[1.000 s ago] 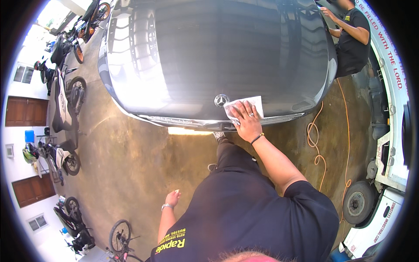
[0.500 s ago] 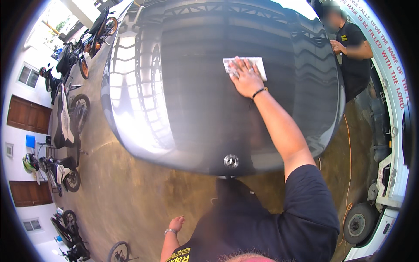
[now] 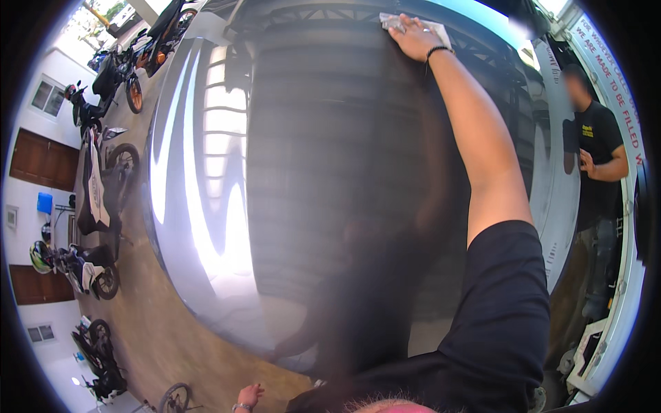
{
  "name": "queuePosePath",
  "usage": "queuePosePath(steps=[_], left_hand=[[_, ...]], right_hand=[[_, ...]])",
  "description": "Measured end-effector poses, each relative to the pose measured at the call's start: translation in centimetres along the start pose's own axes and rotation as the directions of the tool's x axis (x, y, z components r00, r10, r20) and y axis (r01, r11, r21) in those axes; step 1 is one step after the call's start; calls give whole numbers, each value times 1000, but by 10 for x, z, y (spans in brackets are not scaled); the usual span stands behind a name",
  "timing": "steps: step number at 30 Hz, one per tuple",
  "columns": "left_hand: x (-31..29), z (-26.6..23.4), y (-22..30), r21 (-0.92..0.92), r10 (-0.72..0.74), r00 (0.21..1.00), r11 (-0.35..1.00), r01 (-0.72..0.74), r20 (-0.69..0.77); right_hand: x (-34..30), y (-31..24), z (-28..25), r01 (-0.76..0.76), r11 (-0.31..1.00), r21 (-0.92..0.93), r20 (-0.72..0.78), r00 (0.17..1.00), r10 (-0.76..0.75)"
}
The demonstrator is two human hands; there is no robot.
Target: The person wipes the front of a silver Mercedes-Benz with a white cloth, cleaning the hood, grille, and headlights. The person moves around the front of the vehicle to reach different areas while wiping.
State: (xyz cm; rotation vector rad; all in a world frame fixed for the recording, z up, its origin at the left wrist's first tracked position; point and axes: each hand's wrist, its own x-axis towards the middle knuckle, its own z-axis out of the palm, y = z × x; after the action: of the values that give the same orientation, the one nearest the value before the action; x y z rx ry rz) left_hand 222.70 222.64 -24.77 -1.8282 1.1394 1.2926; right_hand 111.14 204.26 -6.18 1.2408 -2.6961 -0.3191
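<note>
My right hand (image 3: 416,40) is at the far part of a glossy dark grey car hood (image 3: 330,138), arm stretched out. Under its palm and fingers a white cloth (image 3: 441,31) is held against the paint, its edges sticking out on both sides. A dark bracelet circles that wrist. Low at the left, my left hand (image 3: 252,394) hangs beside my body, away from the car, its fingers loosely apart with nothing in them. The hood's near edge is partly hidden by my body.
Another person (image 3: 597,144) stands on the right beside the car. Behind them is a white vehicle (image 3: 592,351) with printed lettering. Several motorcycles (image 3: 96,179) line the left side along a white wall (image 3: 58,124). Brown floor (image 3: 165,330) lies between them and the car.
My right hand has slid the cloth farther up the hood, away from me. My body has leaned forward over the hood. The other person now appears farther right and lower in view.
</note>
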Motion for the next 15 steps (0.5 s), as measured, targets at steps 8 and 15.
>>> queuePosePath(steps=[8,15], left_hand=[[7,-10,-3,372,269,962,890,-264,39],[7,15,-6,112,48,999,993,-47,-2]], right_hand=[[178,23,-10,-19,995,95,64,998,13],[125,6,-7,-183,965,189,115,980,163]])
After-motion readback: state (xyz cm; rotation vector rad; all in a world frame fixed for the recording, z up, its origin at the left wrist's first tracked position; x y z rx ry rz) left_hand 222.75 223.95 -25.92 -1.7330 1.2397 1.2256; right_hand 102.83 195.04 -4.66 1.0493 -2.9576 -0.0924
